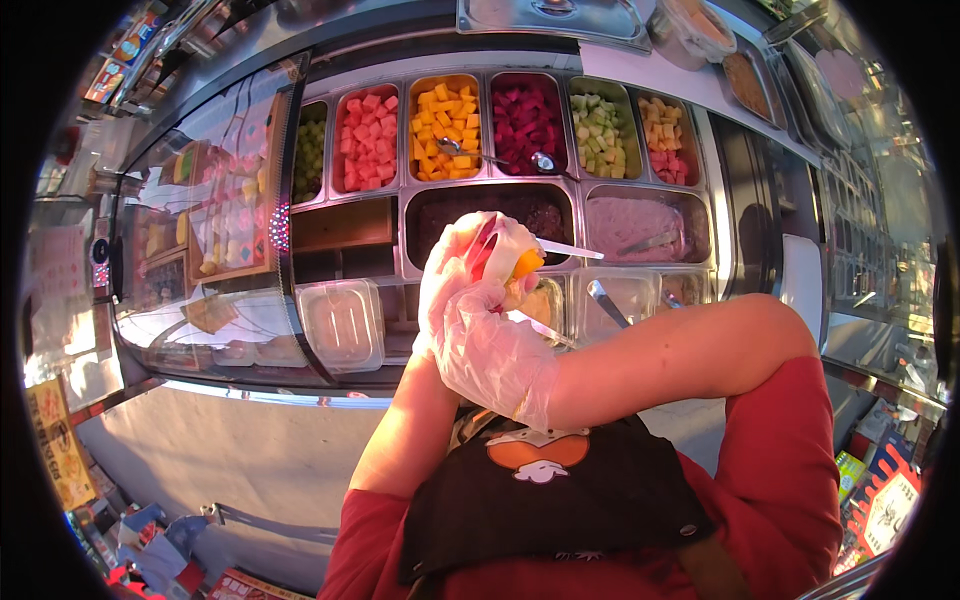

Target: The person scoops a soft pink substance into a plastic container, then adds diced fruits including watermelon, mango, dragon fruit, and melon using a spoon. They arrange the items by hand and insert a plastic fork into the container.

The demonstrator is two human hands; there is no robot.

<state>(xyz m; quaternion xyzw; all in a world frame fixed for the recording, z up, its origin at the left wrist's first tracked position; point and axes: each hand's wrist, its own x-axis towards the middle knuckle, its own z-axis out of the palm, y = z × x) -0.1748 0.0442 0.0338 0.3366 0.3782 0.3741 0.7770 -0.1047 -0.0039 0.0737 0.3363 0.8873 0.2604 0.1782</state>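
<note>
Both my hands wear thin clear plastic gloves and come together over the dark-paste tray. My left hand (452, 262) is curled around a pale, thin-skinned fruit-filled wrap (508, 256). Orange and deep red fruit pieces show at its open side. Crossing below, my right hand (488, 345) presses against the lower part of the wrap with its fingers bent, and its glove hides most of them. Just beyond the hands lies the tray of dark purplish paste (545, 210). A tray of pale pink-purple paste (630, 228) sits right of it.
At the back, metal trays hold pink fruit cubes (368, 145), orange cubes (443, 115), magenta cubes (524, 110) and pale green cubes (597, 130). Spoons (543, 162) rest there. A clear lidded container (343, 325) stands left of the hands, beside a glass display case (210, 220).
</note>
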